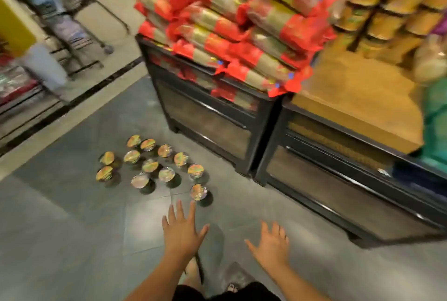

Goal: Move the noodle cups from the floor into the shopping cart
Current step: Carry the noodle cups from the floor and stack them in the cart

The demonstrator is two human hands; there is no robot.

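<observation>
The noodle cups [150, 165] stand upright in a loose cluster on the grey floor [60, 228], near the black display stand [210, 117]. I'd take the nearest cup [198, 192] first. It sits just beyond my left hand [182, 230], which is spread and empty, as is my right hand [271, 245]. I'd grip the cup's wall rather than its lid. I cannot pick out the cart in this blur.

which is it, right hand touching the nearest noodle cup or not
Apart. The head view shows bare grey floor between the open right hand and the nearest noodle cup.
</observation>
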